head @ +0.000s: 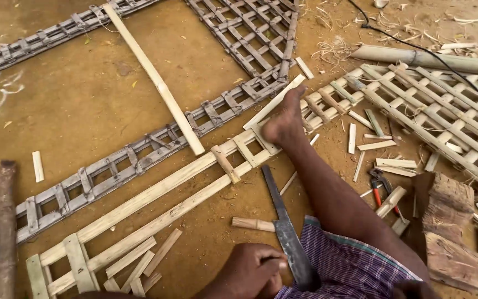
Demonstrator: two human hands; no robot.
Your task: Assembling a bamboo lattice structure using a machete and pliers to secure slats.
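gripping the handle of a long blade (286, 227) in a closed left hand (250, 271), blade pointing toward 12 o'clock at the bamboo frame (156, 205); right hand unseen.

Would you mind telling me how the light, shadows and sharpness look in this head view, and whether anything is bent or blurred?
In the head view the light is soft, even daylight with faint shadows and no glare. The left hand gripping the long blade is sharp, as is the bamboo lattice frame. The wide lens bows the straight bamboo strips near the frame's edges. The right hand is barely in frame, at the bottom edge.
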